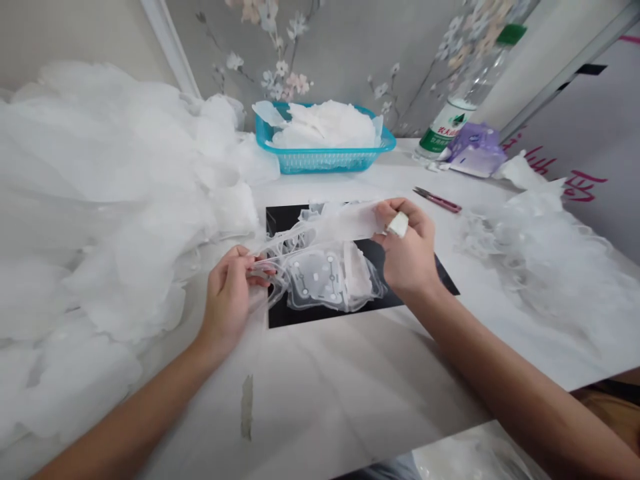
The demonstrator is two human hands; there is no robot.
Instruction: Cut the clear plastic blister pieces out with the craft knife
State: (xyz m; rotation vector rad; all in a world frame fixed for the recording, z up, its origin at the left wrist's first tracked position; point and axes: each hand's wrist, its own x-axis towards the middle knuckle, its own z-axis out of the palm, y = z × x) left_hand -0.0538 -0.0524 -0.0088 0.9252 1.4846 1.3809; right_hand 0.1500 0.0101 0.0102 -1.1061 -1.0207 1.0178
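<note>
Crowding left grip (229,288): white heap (115,180) (filmy)

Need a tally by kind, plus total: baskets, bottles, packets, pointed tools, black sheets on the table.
Turquoise plastic basket: 1
Clear plastic bottle with green cap: 1
Purple soft packet: 1
Pink-handled pointed metal tool: 1
Black rectangular sheet: 1
Total: 5

Smooth translucent sheet (345,225), plastic basket (325,161)
</note>
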